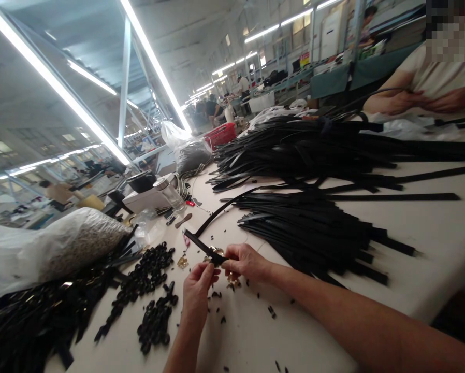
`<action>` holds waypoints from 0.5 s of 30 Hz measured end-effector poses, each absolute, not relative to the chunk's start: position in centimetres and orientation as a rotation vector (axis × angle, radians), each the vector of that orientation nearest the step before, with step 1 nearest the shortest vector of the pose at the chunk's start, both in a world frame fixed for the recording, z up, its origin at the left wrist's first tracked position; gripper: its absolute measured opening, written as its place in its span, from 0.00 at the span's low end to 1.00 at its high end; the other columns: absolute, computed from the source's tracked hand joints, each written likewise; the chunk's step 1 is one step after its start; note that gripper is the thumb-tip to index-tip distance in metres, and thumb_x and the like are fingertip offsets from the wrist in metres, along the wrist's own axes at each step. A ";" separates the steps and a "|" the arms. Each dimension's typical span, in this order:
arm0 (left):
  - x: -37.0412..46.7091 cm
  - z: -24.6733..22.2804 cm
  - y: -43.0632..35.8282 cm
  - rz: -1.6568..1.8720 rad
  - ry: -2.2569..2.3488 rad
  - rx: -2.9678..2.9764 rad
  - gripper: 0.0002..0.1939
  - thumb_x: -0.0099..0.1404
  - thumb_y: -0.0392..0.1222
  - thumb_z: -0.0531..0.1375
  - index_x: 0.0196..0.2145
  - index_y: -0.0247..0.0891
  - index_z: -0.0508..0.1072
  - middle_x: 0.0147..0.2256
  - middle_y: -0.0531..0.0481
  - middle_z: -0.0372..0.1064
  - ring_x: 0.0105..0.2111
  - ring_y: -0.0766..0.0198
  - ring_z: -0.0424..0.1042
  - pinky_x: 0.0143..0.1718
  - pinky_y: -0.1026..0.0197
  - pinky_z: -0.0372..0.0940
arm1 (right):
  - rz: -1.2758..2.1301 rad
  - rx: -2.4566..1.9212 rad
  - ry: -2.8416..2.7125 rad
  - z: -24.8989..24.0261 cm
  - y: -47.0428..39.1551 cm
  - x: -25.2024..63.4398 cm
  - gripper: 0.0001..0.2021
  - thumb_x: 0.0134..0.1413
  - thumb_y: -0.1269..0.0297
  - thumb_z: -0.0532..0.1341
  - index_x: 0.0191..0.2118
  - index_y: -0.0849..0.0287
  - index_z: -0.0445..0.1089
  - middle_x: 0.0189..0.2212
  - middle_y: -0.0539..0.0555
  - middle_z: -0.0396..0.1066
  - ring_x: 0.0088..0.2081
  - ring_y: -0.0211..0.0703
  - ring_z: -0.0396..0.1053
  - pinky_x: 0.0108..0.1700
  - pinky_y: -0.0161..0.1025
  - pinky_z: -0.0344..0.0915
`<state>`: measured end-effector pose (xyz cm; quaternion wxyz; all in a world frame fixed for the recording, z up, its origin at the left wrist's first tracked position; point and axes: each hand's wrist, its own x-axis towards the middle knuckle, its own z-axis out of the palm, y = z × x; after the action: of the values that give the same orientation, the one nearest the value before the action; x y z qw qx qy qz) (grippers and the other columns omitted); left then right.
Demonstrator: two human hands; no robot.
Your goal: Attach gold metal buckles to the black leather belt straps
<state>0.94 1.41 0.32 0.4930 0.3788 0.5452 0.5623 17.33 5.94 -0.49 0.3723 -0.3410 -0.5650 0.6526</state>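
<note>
A black strap [195, 240] is pinched between both hands above the white table [251, 331]. My left hand [199, 280] grips it from below with thumb and fingertips. My right hand [242, 260] closes on it from the right, the fingers touching or nearly touching those of the left. The strap's cut end points up and left, and a long curved length [220, 208] runs behind toward the piles. Gold metal pieces [183, 262] lie around and partly beneath the hands. Whether a small part sits between the fingertips is hidden.
Bundles of black straps [294, 223] spread at the right. Small black parts [150, 269] are heaped at the left, beside a filled plastic bag [81, 238]. Farther back stand a glass jar [169, 192] and a red basket [220, 134]. Another person's hands [407, 101] work across the table.
</note>
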 end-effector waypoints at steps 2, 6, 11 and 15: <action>1.0 0.3 1.4 1.412 1.322 0.907 0.19 0.45 0.50 0.74 0.27 0.33 0.75 0.24 0.49 0.72 0.26 0.65 0.72 0.28 0.68 0.66 | 1.667 -0.877 -1.470 -0.7 6.1 17.3 0.16 0.47 0.54 0.68 0.32 0.62 0.67 0.22 0.49 0.72 0.20 0.36 0.71 0.23 0.32 0.69; 0.9 0.6 1.5 1.462 1.316 0.927 0.21 0.43 0.47 0.75 0.32 0.35 0.74 0.27 0.51 0.73 0.25 0.64 0.73 0.25 0.68 0.66 | 1.659 -0.863 -1.533 -1.0 6.2 17.3 0.10 0.49 0.61 0.65 0.32 0.62 0.67 0.21 0.49 0.72 0.19 0.36 0.70 0.21 0.30 0.67; 0.7 0.9 1.3 1.400 1.303 1.128 0.18 0.47 0.46 0.73 0.33 0.34 0.77 0.28 0.47 0.75 0.26 0.64 0.72 0.29 0.64 0.68 | 1.629 -0.858 -1.613 -0.8 6.1 17.6 0.06 0.49 0.65 0.63 0.31 0.62 0.68 0.21 0.48 0.72 0.19 0.35 0.70 0.20 0.28 0.63; 0.8 0.6 1.2 1.335 1.272 1.254 0.16 0.49 0.44 0.72 0.34 0.35 0.79 0.28 0.47 0.75 0.26 0.65 0.69 0.30 0.65 0.67 | 1.615 -0.855 -1.633 -0.5 5.9 17.5 0.05 0.50 0.65 0.62 0.30 0.62 0.67 0.21 0.47 0.70 0.19 0.34 0.70 0.20 0.27 0.63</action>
<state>0.79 1.21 0.58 0.4404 0.5049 0.5121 0.5374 17.53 5.93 -0.50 0.3385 -0.3281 -0.6270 0.6202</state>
